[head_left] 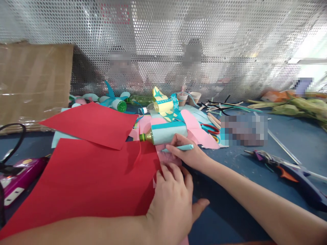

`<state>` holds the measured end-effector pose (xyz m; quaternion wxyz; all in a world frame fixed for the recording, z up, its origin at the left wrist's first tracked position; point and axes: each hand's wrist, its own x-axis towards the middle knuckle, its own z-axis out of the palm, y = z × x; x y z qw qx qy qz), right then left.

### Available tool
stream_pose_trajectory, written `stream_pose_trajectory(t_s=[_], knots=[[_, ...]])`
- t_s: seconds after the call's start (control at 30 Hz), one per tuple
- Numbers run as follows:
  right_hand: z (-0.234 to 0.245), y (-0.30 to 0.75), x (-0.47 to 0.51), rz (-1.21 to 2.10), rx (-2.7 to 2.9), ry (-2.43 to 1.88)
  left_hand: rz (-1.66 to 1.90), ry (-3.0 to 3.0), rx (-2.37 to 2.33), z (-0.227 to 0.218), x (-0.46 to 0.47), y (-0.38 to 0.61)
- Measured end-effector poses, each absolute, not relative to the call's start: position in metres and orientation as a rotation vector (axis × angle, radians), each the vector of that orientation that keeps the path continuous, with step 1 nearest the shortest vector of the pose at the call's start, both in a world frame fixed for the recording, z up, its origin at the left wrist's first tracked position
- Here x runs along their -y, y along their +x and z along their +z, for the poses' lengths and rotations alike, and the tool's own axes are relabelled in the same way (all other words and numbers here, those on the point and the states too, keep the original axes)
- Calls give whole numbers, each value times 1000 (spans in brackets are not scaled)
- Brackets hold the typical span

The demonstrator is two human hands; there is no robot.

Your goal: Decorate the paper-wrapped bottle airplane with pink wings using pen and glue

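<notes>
My right hand point(191, 154) pinches a light blue pen point(185, 147), its tip on a piece of pink paper point(163, 153). Flat across that paper lies my left hand point(173, 192), thumb spread to the right; the hand hides much of the sheet. Red sheets point(102, 180) extend left from under the pink piece. Just beyond the pen lies a green-necked plastic bottle point(148, 136) on its side, wrapped in pale blue paper with a darker blue stripe. Pink paper shapes point(194, 129) are beside the bottle's right end.
A blue glue gun point(291, 173) lies at right, near red-handled scissors point(211, 128). A purple power strip point(22, 177) is at left. Behind are a yellow paper-wrapped bottle point(163, 106), small cups point(182, 98), cardboard point(35, 85) and a perforated metal panel point(163, 41).
</notes>
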<state>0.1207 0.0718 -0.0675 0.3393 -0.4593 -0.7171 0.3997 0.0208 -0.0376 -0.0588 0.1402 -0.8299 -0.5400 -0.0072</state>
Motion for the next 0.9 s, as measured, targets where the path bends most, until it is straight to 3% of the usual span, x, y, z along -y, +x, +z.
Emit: stream_pose_trajectory(t_s=[0.9], knots=[[-70,122,-73,1011,1862,-1195,-137,-2351,1519,-63,36,20]])
